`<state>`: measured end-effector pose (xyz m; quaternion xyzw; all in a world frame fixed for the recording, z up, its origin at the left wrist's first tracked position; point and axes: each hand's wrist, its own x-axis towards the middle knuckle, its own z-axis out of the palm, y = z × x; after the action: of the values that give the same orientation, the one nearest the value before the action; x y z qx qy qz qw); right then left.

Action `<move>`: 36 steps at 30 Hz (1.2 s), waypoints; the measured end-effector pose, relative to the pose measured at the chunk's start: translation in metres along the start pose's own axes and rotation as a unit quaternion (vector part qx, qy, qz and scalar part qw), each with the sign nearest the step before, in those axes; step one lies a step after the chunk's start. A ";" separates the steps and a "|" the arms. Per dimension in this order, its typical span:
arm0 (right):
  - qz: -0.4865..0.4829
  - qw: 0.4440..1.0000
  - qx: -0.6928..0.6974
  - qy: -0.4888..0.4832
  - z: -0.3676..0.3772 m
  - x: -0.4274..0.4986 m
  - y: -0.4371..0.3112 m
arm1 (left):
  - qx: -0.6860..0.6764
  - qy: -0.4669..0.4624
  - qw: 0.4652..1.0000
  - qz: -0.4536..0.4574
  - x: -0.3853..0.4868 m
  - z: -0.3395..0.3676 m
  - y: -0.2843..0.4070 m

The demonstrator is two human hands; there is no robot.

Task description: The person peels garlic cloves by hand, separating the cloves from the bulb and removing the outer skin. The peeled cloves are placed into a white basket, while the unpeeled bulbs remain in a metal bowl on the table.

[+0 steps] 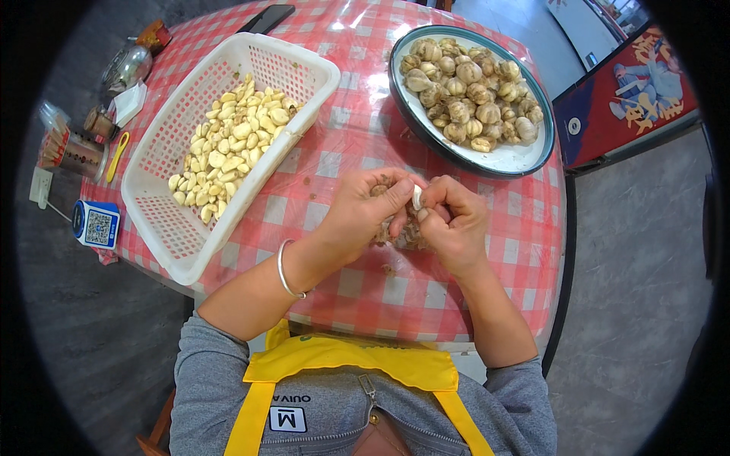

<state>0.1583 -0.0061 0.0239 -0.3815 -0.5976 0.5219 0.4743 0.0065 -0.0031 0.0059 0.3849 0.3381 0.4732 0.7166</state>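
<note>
A pale garlic clove [417, 197] is pinched between my two hands above the table. My left hand [379, 199] grips it between thumb and fingers; some brownish garlic shows behind that thumb, partly hidden. The fingertips of my right hand [454, 219] close on the clove's right side. Under both hands lies a loose heap of garlic skins [409, 236], mostly covered. To the left, a white plastic basket [165, 137] holds many peeled garlic cloves [232, 151]. A blue-rimmed white basin [410, 108] at the upper right is full of unpeeled garlic bulbs [469, 72].
A red-and-white checked tablecloth [342, 296] under clear plastic covers the table. Along the left edge stand a payment-code box [97, 224], a yellow peeler [118, 157], a metal holder [84, 154] with sticks, and a glass jar [128, 67]. A dark phone [268, 19] lies behind the basket.
</note>
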 end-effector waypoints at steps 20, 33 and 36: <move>0.044 0.997 0.027 0.049 -0.004 0.001 0.009 | -0.050 0.020 0.999 -0.004 0.000 -0.001 0.005; 0.147 0.964 0.221 -0.019 -0.010 0.004 0.005 | -0.168 -0.046 0.980 -0.099 -0.001 -0.004 0.004; 0.132 0.956 0.259 -0.040 -0.010 0.005 0.004 | -0.213 -0.063 0.968 -0.120 -0.002 -0.003 0.003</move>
<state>0.1665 0.0023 0.0206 -0.3004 -0.4046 0.7313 0.4595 0.0018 -0.0032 0.0077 0.2092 0.2277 0.4195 0.8535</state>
